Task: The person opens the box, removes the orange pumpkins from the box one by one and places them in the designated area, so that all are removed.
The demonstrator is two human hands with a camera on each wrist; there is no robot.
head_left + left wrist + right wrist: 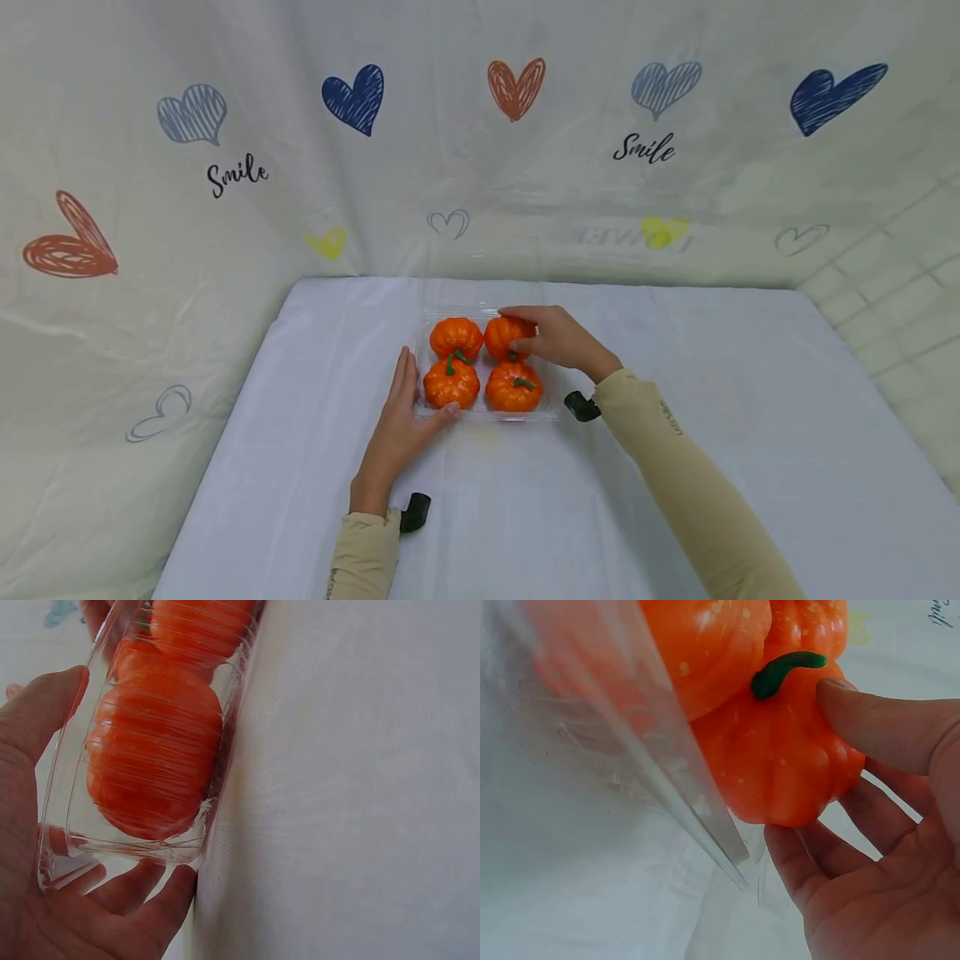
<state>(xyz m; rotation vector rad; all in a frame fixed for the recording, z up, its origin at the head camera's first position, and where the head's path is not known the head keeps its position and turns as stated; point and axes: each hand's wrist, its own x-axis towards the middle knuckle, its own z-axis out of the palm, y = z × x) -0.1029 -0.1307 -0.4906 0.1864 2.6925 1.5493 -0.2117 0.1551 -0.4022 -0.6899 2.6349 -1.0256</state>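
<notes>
A clear plastic clamshell box sits on the table with its see-through lid raised at the back. Inside are orange toy pumpkins with green stems in two rows: back left, front left, front right, back right. My left hand holds the box's front left corner, thumb at the front rim and fingers along the left side. The back right pumpkin is gripped by my right hand, thumb near its stem and fingers around the far side.
A white cloth covers the table. Behind it hangs a pale curtain printed with hearts and words. Small black devices stick out from both wrists, below the beige sleeves.
</notes>
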